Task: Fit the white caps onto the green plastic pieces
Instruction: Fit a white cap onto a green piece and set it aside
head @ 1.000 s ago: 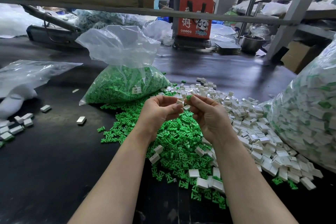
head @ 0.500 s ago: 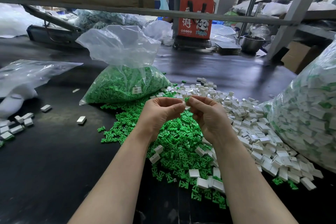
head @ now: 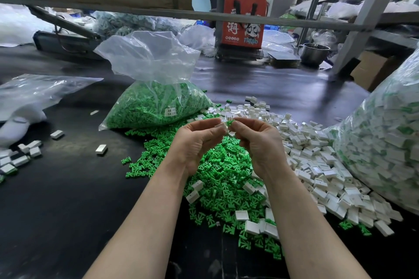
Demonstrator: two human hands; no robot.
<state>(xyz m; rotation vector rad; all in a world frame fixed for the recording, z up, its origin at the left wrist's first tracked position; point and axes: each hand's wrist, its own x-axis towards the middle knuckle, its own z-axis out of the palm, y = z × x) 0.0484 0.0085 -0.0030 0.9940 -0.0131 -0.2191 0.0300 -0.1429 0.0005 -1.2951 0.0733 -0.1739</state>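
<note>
Pinched between thumb and fingertips of the person's left hand (head: 195,142) is a small white rectangular plastic cap (head: 223,126), while the right hand (head: 258,142) pinches a small green forked plastic piece (head: 230,123) by one end. Cap and green piece touch at the fingertips, raised just above the loose heap of green plastic pieces (head: 222,170) on the black worktable (head: 68,199). Whether the green piece has already entered the cap cannot be told, since the fingers hide the joint.

Judged from how things lie, this pair is in the middle of being fitted, and the work as a whole is partly through. To the right of the green heap a large clear plastic sack (head: 385,142) bulges with white caps showing green at their ends, which look like finished pairs. A few more such pieces sit in a small cluster (head: 18,158) far to the left of the heap.

Much appears left. Just right of the green heap spreads a broad pile of loose white caps (head: 317,165), and directly behind the heap stands an open clear bag of green pieces (head: 154,102), mostly full. Several stray caps lie on top of the heap itself
</note>
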